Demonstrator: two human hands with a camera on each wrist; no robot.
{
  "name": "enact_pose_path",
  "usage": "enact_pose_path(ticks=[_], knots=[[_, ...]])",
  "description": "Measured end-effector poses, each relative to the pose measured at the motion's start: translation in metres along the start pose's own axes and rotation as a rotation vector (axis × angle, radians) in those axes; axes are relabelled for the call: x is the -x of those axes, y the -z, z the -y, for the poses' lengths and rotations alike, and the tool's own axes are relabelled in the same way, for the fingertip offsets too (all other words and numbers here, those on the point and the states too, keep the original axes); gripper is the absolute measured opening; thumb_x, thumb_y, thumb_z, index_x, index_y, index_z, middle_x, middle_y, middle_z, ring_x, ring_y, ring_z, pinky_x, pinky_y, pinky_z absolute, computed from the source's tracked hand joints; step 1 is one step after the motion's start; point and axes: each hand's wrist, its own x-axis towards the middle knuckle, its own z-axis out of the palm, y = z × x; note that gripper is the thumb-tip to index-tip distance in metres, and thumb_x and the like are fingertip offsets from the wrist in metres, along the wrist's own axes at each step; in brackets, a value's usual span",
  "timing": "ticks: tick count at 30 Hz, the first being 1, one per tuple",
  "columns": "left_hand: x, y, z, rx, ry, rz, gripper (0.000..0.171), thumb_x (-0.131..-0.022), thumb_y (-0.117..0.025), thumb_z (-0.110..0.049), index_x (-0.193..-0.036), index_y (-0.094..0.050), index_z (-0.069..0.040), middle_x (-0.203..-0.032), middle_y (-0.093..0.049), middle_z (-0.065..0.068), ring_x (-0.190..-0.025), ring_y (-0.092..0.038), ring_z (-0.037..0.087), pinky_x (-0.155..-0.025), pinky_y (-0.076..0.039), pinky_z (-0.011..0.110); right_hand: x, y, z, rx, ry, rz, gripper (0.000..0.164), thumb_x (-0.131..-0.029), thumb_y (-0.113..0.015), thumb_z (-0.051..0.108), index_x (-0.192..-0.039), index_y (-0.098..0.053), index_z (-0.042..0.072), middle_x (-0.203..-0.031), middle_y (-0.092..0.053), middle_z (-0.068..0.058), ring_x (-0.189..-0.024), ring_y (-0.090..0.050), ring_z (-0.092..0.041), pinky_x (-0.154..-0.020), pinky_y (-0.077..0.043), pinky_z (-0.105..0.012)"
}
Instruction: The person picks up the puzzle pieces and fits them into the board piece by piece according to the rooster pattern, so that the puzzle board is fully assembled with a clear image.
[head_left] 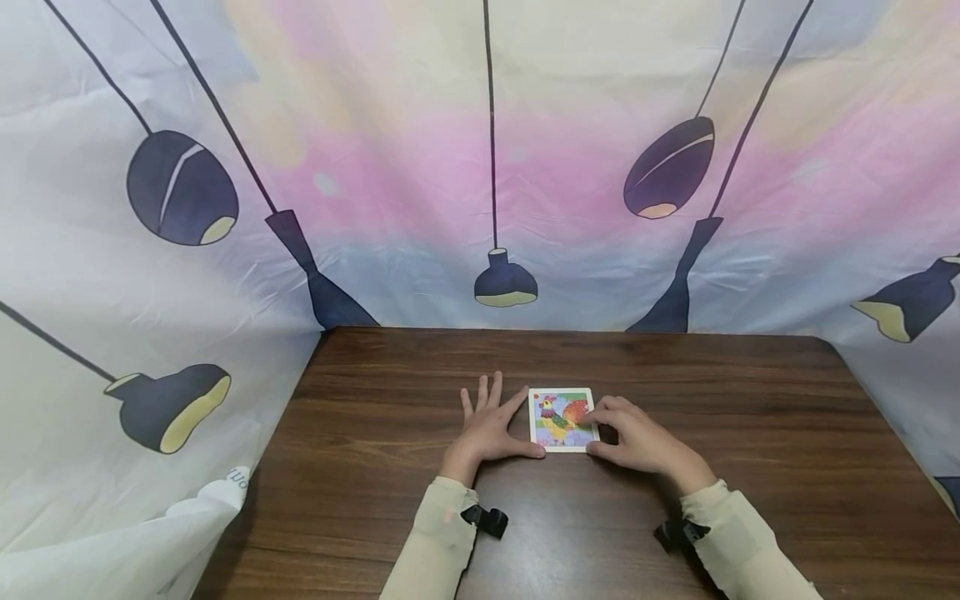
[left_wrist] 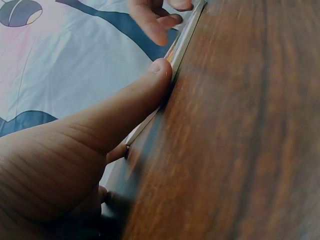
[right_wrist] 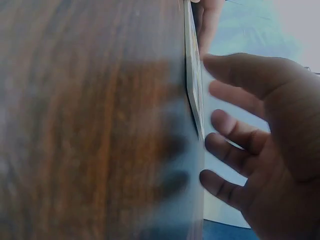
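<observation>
A small square jigsaw puzzle (head_left: 557,410) with a rooster picture and a white border lies flat on the wooden table. My left hand (head_left: 487,432) is spread at its left side, with the thumb at the near left corner and the index finger at the far left corner. In the left wrist view the thumb (left_wrist: 160,75) rests on the puzzle's edge. My right hand (head_left: 633,433) arches at the right side, its thumb by the near right corner and a fingertip over the picture. Its other fingers (right_wrist: 225,150) are loosely bent, holding nothing in the right wrist view.
The brown wooden table (head_left: 360,500) ends at the back against a hanging cloth (head_left: 405,167) printed with lamps. At the left, a fold of white cloth (head_left: 202,508) overlaps the table's side edge. Each wrist carries a black strap (head_left: 486,520).
</observation>
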Motion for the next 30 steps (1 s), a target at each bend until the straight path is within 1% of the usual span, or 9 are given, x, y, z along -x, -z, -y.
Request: enact_pose_path(ticks=[6,12,17,20,25,27,30], knots=[[0.001,0.000,-0.001,-0.001,0.002,0.003,0.113,-0.075,-0.089,-0.064,-0.167,-0.035,-0.027,-0.176,0.004,0.017,-0.160,0.015,0.042,-0.121,0.016,0.070,0.002,-0.001,0.002,-0.019,-0.002,0.002,0.023,-0.095,-0.082,0.024,-0.117,-0.081,0.015,-0.101,-0.060,0.006,-0.087,-0.048,-0.011,-0.074,-0.042,-0.031],[0.002,0.000,0.001,-0.013,0.011,0.006,0.113,-0.075,-0.089,-0.064,-0.167,-0.034,-0.028,-0.176,0.004,0.016,-0.160,0.016,0.042,-0.121,0.017,0.070,0.004,-0.007,0.003,-0.072,-0.028,-0.031,0.030,-0.097,-0.081,0.026,-0.123,-0.079,0.014,-0.102,-0.059,0.005,-0.084,-0.047,-0.011,-0.072,-0.041,-0.029],[0.003,0.002,0.003,-0.015,0.020,0.004,0.113,-0.076,-0.089,-0.064,-0.167,-0.035,-0.027,-0.176,0.004,0.016,-0.160,0.015,0.042,-0.121,0.017,0.070,0.005,-0.013,0.002,-0.127,-0.074,-0.066,0.033,-0.096,-0.082,0.026,-0.127,-0.077,0.017,-0.104,-0.059,0.005,-0.084,-0.048,-0.010,-0.072,-0.044,-0.028],[0.003,0.001,0.004,-0.012,0.022,0.002,0.113,-0.075,-0.089,-0.064,-0.167,-0.035,-0.027,-0.176,0.004,0.017,-0.160,0.015,0.042,-0.120,0.016,0.070,0.006,-0.015,0.001,-0.139,-0.091,-0.077,0.034,-0.095,-0.082,0.026,-0.128,-0.077,0.018,-0.105,-0.060,0.006,-0.085,-0.049,-0.010,-0.073,-0.044,-0.028],[0.003,-0.001,0.004,-0.002,0.011,0.001,0.112,-0.076,-0.089,-0.064,-0.167,-0.035,-0.027,-0.176,0.004,0.016,-0.160,0.016,0.042,-0.121,0.016,0.070,0.008,-0.015,0.000,-0.143,-0.098,-0.099,0.035,-0.094,-0.084,0.025,-0.127,-0.077,0.016,-0.104,-0.059,0.005,-0.085,-0.049,-0.012,-0.072,-0.044,-0.028],[0.002,-0.002,0.004,0.000,0.006,0.004,0.112,-0.076,-0.088,-0.064,-0.167,-0.035,-0.027,-0.176,0.004,0.016,-0.160,0.015,0.042,-0.121,0.016,0.070,0.008,-0.014,0.000,-0.144,-0.104,-0.103,0.038,-0.093,-0.084,0.027,-0.128,-0.076,0.015,-0.104,-0.059,0.004,-0.085,-0.050,-0.013,-0.072,-0.044,-0.028],[0.000,-0.002,0.003,0.000,0.008,0.012,0.112,-0.076,-0.088,-0.064,-0.167,-0.035,-0.028,-0.176,0.004,0.016,-0.160,0.016,0.042,-0.121,0.017,0.070,0.008,-0.012,0.000,-0.126,-0.112,-0.111,0.048,-0.092,-0.085,0.034,-0.133,-0.073,0.011,-0.107,-0.060,0.002,-0.092,-0.051,-0.016,-0.075,-0.045,-0.031]])
